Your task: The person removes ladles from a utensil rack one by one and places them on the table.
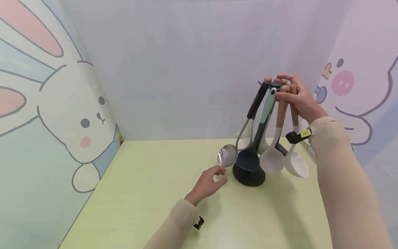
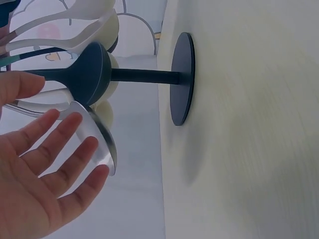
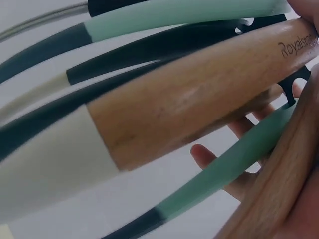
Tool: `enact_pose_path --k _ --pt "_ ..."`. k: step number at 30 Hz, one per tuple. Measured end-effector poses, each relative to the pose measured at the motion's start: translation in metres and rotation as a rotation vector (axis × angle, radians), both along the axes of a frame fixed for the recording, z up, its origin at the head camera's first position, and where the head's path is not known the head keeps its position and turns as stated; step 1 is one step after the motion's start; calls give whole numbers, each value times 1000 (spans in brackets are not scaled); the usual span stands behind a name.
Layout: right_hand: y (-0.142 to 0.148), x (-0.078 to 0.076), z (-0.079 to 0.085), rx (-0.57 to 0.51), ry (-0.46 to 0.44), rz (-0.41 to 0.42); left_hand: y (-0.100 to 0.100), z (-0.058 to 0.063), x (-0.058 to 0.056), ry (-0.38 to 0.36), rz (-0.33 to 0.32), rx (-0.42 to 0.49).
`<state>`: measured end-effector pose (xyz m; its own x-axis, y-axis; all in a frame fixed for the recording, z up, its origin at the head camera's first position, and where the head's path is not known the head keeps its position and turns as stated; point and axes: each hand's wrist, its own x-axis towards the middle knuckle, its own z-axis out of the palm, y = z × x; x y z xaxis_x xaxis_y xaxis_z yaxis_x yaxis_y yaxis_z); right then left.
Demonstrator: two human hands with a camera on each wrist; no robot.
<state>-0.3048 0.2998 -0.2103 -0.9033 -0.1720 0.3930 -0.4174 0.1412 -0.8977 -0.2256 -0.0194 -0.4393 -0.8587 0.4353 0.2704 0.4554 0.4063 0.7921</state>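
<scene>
Black plastic, by the look of it, makes up the utensil stand (image 1: 249, 178), which I have toward the right of the pale green table (image 1: 140, 186), near its back edge. Its tools hang by their handle ends from the top, presumably so that the heads swing free around the post (image 2: 144, 75): a steel spoon (image 1: 228, 155) at the left, a dark spoon (image 1: 247, 162) with a mint handle (image 1: 268, 107), then a white spoon (image 1: 272, 162) and a white ladle (image 1: 296, 166), both with wooden handles. On my feed the right hand (image 1: 303, 98) has its fingers and thumb curled round the top, among the handle ends; I take that to be the natural hold, since everything gathers there and one grasp can steady the lot. The left hand (image 1: 207, 183) holds nothing, its fingers loosely spread and thumb apart, just beside the steel spoon; I cannot tell whether the fingertips touch it. Being that low, it seems well placed to guard the round base (image 2: 183, 107). Whether that base sits flat or is slightly raised, I cannot judge from these angles.
</scene>
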Motion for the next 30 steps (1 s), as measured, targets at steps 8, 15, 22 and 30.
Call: enact_pose_path --k 8,15,22,30 --pt "-10 -2 -2 -117 50 19 -9 -3 5 -17 -5 1" --pt "-16 -4 -4 -249 87 88 -13 -4 9 -15 -20 0" --pt "-18 -4 -7 -317 87 122 -17 -1 12 2 7 1" --pt "-21 -1 -7 -338 80 147 -22 6 16 53 21 41"
